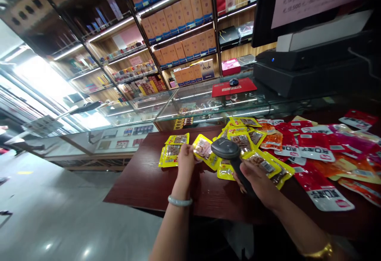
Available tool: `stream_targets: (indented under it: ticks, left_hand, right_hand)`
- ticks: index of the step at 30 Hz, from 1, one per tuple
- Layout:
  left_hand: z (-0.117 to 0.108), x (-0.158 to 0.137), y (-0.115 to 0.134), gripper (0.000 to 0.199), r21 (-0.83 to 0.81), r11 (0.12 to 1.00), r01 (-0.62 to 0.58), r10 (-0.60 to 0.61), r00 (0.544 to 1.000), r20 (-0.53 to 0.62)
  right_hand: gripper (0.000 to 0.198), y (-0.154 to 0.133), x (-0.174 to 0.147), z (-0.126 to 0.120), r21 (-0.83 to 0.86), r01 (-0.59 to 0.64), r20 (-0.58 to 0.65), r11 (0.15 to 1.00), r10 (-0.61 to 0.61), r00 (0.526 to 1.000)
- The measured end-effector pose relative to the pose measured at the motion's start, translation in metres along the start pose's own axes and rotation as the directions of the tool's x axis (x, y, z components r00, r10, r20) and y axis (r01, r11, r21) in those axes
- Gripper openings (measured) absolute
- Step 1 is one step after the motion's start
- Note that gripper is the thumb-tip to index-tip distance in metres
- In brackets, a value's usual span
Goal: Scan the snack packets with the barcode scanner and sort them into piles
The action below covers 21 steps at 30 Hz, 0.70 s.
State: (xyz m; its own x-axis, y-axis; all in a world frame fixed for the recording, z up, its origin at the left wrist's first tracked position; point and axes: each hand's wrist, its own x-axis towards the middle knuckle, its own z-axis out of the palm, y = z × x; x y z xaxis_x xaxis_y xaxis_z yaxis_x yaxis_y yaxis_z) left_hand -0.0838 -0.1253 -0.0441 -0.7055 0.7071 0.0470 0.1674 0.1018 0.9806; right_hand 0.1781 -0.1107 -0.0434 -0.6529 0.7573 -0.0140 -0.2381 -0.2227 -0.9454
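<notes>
My right hand [257, 177] is wrapped round the handle of a black barcode scanner [226, 148], its head tilted over the table. Between the fingers of my left hand [186, 160] is the edge of a yellow snack packet [204, 150], which lies just left of the scanner's head. A heap of similar yellow packets [242, 140] spreads behind and beneath the scanner. To the left of my left hand, a few more yellow packets [172, 150] overlap on the dark red wooden table [139, 173].
Red and orange packets [315, 148] cover the table's right side. Behind stands a glass display counter [196, 102] with a mouse [233, 82] on a red mat [247, 86]. A dark monitor [264, 11] rises at the right. Shelves of boxes [184, 13] line the back.
</notes>
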Motion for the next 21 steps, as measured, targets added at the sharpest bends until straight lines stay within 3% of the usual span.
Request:
stream_targets:
  ticks: [2,4,6,7,9,11,13,17,21]
  left_hand:
    - [-0.024,0.005,0.004,0.015,0.069,0.998,-0.002,0.008,0.996,-0.092]
    - [-0.048,0.008,0.011,0.020,0.230,0.972,-0.042,0.096,0.969,-0.230]
    - [-0.059,0.006,0.017,0.034,0.484,0.869,-0.106,0.283,0.908,-0.310]
    - [-0.058,0.003,0.020,0.039,0.593,0.795,-0.129,0.366,0.882,-0.299]
    - [-0.043,-0.008,0.022,0.035,0.710,0.678,-0.191,0.420,0.894,-0.160]
    - [-0.014,-0.022,0.020,0.024,0.697,0.655,-0.292,0.331,0.940,0.083]
    - [0.018,-0.036,0.017,0.027,0.657,0.665,-0.356,0.218,0.934,0.284]
    - [0.064,-0.051,0.013,0.031,0.669,0.666,-0.330,0.115,0.931,0.345]
    - [0.073,-0.046,0.014,0.022,0.646,0.717,-0.262,0.059,0.946,0.318]
  right_hand:
    - [0.043,0.001,-0.004,-0.004,-0.003,-0.016,-0.034,1.000,0.015,0.999]
    - [0.044,0.000,-0.008,-0.010,0.021,-0.029,-0.103,0.999,0.031,0.994]
    - [0.045,-0.003,-0.012,-0.016,0.058,-0.026,-0.177,0.998,0.036,0.984]
    - [0.045,-0.006,-0.013,-0.019,0.071,-0.017,-0.197,0.997,0.031,0.980]
    - [0.045,-0.009,-0.016,-0.024,0.078,0.004,-0.208,0.997,0.012,0.978]
    - [0.045,-0.011,-0.017,-0.028,0.065,0.021,-0.207,0.998,-0.007,0.978]
    - [0.045,-0.011,-0.017,-0.031,0.050,0.024,-0.213,0.998,-0.012,0.977]
    - [0.046,-0.006,-0.018,-0.032,0.040,0.018,-0.212,0.999,-0.009,0.977]
    - [0.048,-0.002,-0.018,-0.032,0.077,-0.008,-0.234,0.997,0.026,0.972]
